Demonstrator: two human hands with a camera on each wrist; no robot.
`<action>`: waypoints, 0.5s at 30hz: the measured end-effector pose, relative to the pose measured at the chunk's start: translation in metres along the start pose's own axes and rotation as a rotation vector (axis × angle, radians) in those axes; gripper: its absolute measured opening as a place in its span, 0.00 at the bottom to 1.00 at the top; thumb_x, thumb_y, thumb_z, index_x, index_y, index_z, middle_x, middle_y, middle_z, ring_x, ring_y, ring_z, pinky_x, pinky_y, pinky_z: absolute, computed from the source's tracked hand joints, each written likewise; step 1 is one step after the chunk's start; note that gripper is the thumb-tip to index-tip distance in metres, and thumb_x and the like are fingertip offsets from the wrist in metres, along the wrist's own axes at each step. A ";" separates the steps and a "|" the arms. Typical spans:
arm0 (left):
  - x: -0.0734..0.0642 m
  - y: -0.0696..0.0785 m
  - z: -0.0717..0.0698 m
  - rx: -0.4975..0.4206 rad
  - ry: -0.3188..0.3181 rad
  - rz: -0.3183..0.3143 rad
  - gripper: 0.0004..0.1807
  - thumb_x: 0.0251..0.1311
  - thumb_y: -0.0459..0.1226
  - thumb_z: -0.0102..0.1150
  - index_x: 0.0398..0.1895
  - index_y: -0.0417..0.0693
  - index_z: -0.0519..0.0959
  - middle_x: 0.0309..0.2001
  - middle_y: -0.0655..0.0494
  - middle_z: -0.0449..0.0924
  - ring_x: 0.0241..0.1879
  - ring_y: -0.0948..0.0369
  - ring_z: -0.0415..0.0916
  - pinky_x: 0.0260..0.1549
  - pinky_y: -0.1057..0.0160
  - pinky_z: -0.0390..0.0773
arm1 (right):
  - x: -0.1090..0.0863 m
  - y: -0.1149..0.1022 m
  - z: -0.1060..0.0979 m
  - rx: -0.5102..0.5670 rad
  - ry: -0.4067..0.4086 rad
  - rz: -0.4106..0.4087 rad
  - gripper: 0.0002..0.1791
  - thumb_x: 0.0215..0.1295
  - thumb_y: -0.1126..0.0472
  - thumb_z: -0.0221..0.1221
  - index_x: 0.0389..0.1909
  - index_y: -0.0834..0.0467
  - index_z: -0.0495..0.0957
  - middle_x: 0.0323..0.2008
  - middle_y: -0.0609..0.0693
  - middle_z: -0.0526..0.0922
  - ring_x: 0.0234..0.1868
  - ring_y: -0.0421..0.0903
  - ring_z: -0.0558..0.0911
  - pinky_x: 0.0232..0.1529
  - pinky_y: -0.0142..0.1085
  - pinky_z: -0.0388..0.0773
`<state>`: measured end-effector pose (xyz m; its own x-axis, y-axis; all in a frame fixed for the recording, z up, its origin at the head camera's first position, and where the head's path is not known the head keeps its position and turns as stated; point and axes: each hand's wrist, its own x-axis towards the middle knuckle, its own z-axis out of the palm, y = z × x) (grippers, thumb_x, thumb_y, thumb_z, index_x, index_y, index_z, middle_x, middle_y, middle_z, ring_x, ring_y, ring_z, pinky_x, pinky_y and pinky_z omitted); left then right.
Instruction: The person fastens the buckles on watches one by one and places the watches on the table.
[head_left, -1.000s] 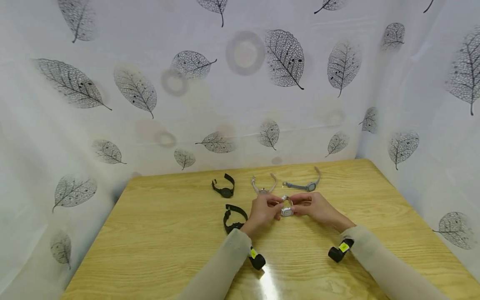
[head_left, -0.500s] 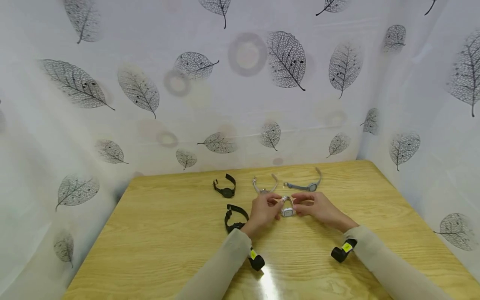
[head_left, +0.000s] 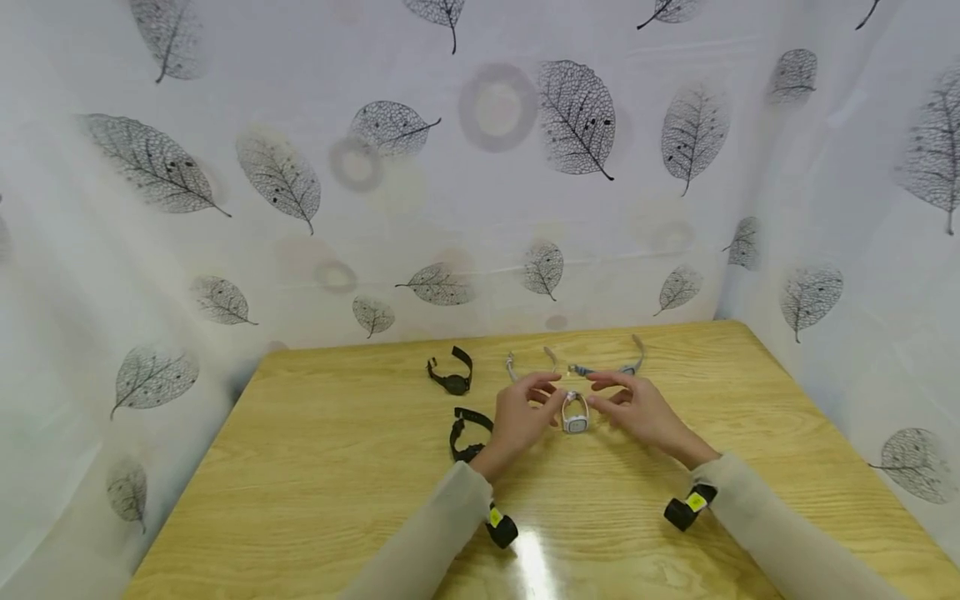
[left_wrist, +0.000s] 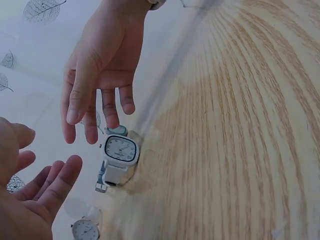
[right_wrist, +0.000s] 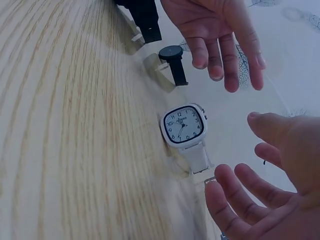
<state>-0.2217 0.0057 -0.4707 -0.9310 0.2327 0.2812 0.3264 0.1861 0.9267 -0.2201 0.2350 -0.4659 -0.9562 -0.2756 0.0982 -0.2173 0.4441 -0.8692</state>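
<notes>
Apparently, the step in hand was placing the white watch, which rested on the desk slightly right of the middle and toward the far edge. On either side, the left hand and right hand had their fingers parted and loosely bent, with nothing in their hold; whether the left thumb brushed the strap could not be told. The next move seemed to call for drawing both hands back gently, lest the light loop tip.

Its case was a glossy, rounded square with a dark ring about the pale dial, and its smooth band curved backward like something rubbery. Toward the far edge lay a round black watch, a pale strap and a blue-grey strap, both partly hidden; another black watch sat beside the left wrist. Streaky, yellowish wood grain covered the desk, with leaf-printed cloth beyond.
</notes>
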 end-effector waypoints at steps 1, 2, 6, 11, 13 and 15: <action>-0.001 0.002 -0.002 -0.010 0.000 0.014 0.15 0.69 0.36 0.66 0.57 0.47 0.84 0.42 0.53 0.84 0.34 0.56 0.85 0.27 0.60 0.88 | 0.000 -0.001 0.000 -0.010 0.008 -0.013 0.27 0.73 0.55 0.65 0.68 0.62 0.74 0.58 0.67 0.79 0.39 0.58 0.86 0.31 0.46 0.85; -0.001 0.003 -0.003 -0.013 0.001 0.028 0.15 0.69 0.36 0.66 0.57 0.47 0.84 0.42 0.53 0.84 0.35 0.55 0.85 0.27 0.59 0.88 | 0.000 -0.001 0.000 -0.025 0.018 -0.023 0.27 0.73 0.55 0.64 0.68 0.62 0.75 0.57 0.66 0.79 0.39 0.58 0.86 0.31 0.45 0.85; -0.004 0.007 -0.010 -0.030 0.010 0.053 0.14 0.69 0.36 0.66 0.57 0.48 0.84 0.42 0.53 0.83 0.36 0.53 0.85 0.28 0.57 0.88 | 0.000 -0.003 -0.001 -0.043 0.039 -0.053 0.26 0.73 0.55 0.64 0.67 0.61 0.75 0.56 0.66 0.80 0.41 0.58 0.86 0.32 0.45 0.86; -0.007 0.005 -0.020 -0.045 0.024 0.088 0.14 0.70 0.37 0.65 0.57 0.49 0.83 0.43 0.51 0.83 0.37 0.50 0.85 0.29 0.56 0.88 | 0.001 -0.008 0.000 -0.046 0.055 -0.072 0.25 0.73 0.55 0.64 0.66 0.61 0.76 0.55 0.66 0.81 0.42 0.58 0.86 0.33 0.45 0.86; -0.008 0.004 -0.026 -0.051 0.032 0.118 0.15 0.70 0.36 0.65 0.57 0.47 0.83 0.43 0.48 0.83 0.37 0.47 0.85 0.28 0.54 0.88 | 0.002 -0.009 0.001 -0.041 0.057 -0.080 0.25 0.73 0.56 0.64 0.66 0.61 0.76 0.55 0.66 0.81 0.42 0.60 0.86 0.33 0.46 0.87; -0.009 0.004 -0.032 -0.054 0.049 0.151 0.15 0.70 0.34 0.65 0.57 0.44 0.82 0.44 0.46 0.83 0.37 0.45 0.85 0.27 0.54 0.88 | 0.003 -0.011 0.002 -0.040 0.057 -0.091 0.25 0.74 0.56 0.63 0.67 0.61 0.76 0.55 0.66 0.80 0.43 0.61 0.86 0.34 0.46 0.87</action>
<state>-0.2167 -0.0263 -0.4616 -0.8794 0.2074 0.4284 0.4548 0.1010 0.8848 -0.2204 0.2277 -0.4573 -0.9416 -0.2677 0.2043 -0.3102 0.4534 -0.8356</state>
